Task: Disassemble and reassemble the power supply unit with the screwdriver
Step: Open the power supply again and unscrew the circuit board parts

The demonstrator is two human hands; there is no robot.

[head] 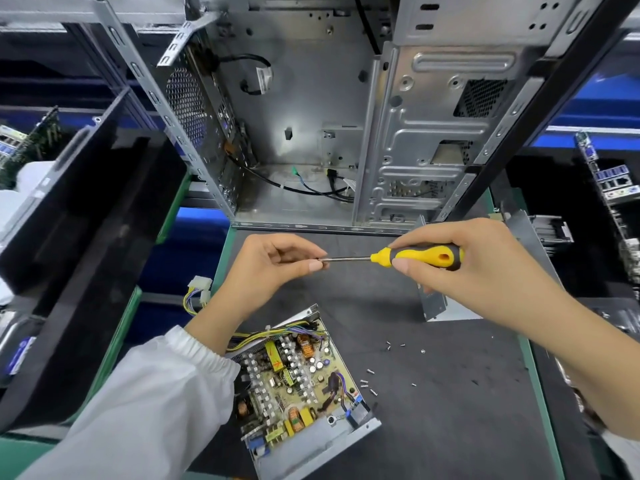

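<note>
Now R hand grips screwdriver; L hand pinches tip; no legible labels.

We see two bare hands, the left hand and the right hand; no gloves, no rings, short plain nails. On the left arm we see a white sleeve, loose and creased, with a gathered elastic cuff; the right forearm is bare, with white cloth at the frame edge.
</note>
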